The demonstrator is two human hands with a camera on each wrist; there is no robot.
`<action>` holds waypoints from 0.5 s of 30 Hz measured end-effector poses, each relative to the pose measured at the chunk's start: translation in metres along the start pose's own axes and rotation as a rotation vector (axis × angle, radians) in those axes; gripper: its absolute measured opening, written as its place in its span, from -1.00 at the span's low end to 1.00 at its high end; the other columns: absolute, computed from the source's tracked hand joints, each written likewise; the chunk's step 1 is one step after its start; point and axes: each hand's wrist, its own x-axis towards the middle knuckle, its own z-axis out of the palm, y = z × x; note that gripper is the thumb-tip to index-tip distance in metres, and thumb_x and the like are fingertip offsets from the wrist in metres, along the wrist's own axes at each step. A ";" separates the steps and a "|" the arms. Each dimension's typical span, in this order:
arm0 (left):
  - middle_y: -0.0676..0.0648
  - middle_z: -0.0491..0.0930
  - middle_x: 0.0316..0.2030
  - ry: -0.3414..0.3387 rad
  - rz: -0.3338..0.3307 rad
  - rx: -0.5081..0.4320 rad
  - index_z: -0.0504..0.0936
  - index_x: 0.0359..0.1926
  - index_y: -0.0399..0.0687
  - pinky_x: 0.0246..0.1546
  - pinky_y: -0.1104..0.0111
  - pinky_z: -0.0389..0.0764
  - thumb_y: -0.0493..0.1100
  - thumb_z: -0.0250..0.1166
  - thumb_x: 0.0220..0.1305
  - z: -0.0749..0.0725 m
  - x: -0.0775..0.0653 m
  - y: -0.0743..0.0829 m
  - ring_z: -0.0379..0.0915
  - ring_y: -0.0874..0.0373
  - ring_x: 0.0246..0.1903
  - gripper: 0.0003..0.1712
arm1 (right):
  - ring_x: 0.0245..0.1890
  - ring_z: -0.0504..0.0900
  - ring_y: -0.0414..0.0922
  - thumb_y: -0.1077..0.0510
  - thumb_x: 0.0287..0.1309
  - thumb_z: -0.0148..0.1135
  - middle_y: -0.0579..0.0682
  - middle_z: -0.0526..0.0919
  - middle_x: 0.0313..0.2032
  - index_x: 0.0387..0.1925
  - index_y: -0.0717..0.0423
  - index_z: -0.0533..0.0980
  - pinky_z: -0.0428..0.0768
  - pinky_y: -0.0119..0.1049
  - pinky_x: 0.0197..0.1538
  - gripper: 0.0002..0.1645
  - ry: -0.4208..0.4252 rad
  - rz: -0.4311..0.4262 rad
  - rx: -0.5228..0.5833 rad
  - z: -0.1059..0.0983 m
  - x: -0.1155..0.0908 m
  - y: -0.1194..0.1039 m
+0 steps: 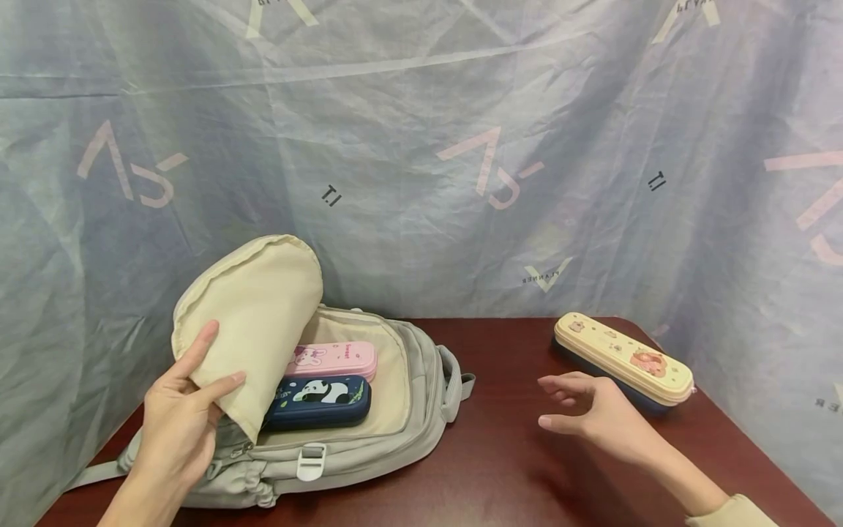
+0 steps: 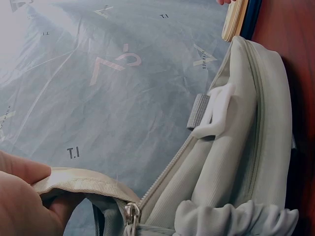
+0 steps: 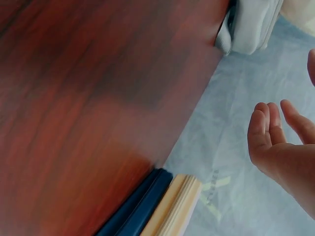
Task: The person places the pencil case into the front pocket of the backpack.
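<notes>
My left hand [image 1: 181, 413] pinches the edge of the cream-lined flap [image 1: 260, 307] of a grey backpack [image 1: 395, 446], folding it up and back. The backpack lies flat with its main compartment unzipped. Inside rest a pink pencil case [image 1: 356, 356] with a rabbit print and, nearer me, a navy pencil case [image 1: 329, 402] with a panda. Partly curved and holding nothing, my right hand [image 1: 596, 413] hovers over the table to the backpack's right. Just beyond it, a yellow pencil case [image 1: 622, 355] with animal prints lies on top of a dark blue case [image 1: 648, 401].
A dark red wooden table [image 1: 490, 476] carries everything. Grey-blue printed cloth [image 1: 421, 241] hangs behind and along both sides. A white buckle [image 1: 312, 462] sits on the backpack's near side, a zipper pull [image 2: 130, 214] near my left hand, and a carry loop [image 1: 453, 384] points right.
</notes>
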 end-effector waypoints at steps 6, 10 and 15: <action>0.00 -0.20 0.69 -0.006 -0.003 -0.009 0.36 0.59 0.19 -0.04 0.37 0.73 -0.73 0.18 0.31 -0.001 0.000 0.000 0.54 0.33 0.18 0.00 | -0.03 0.65 -0.15 0.08 0.11 0.65 -0.05 0.71 0.06 0.24 0.12 0.67 0.71 -0.25 -0.03 -0.35 0.038 0.008 -0.039 -0.008 -0.008 0.011; 0.00 -0.20 0.69 -0.005 -0.002 -0.004 0.36 0.59 0.19 -0.04 0.37 0.73 -0.73 0.18 0.31 -0.001 0.001 0.000 0.54 0.33 0.18 0.00 | -0.06 0.64 -0.21 0.09 0.09 0.66 -0.07 0.73 0.04 0.20 0.11 0.68 0.69 -0.30 -0.06 -0.37 0.079 -0.007 -0.067 -0.015 -0.015 0.019; 0.03 -0.24 0.69 0.004 -0.005 -0.001 0.36 0.58 0.19 -0.05 0.38 0.73 -0.73 0.18 0.30 0.000 0.000 0.000 0.56 0.33 0.16 0.00 | -0.09 0.64 -0.22 0.08 0.08 0.66 -0.09 0.75 0.02 0.17 0.09 0.69 0.67 -0.37 -0.07 -0.40 0.121 -0.012 -0.093 -0.025 -0.023 0.029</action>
